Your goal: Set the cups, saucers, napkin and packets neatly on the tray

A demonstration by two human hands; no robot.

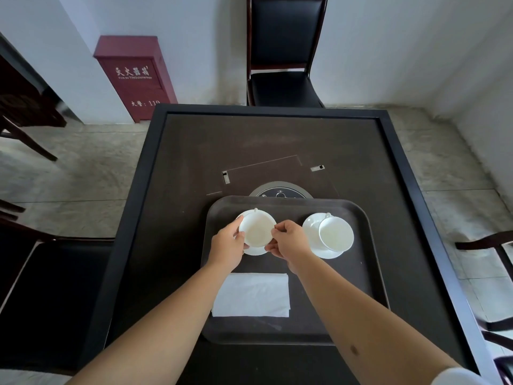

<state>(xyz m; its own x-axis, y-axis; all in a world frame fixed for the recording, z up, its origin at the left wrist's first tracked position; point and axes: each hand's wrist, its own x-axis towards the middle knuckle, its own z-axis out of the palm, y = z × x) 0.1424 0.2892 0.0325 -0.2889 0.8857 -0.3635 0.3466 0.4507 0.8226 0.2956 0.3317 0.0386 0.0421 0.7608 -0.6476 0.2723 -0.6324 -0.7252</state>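
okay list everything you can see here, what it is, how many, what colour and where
tray: one, dark brown, near middle of table
table: one, dark, black-framed
cups: two, white; left cup held by both hands, right cup on its saucer
saucers: two, white; left saucer, right saucer, far half of tray
napkin: one, white, near left of tray
round control panel: one, black, behind tray
chair: one, black, beyond table
fire cabinet: one, red, against wall
packets: none visible
left hand, right hand: grip on left cup
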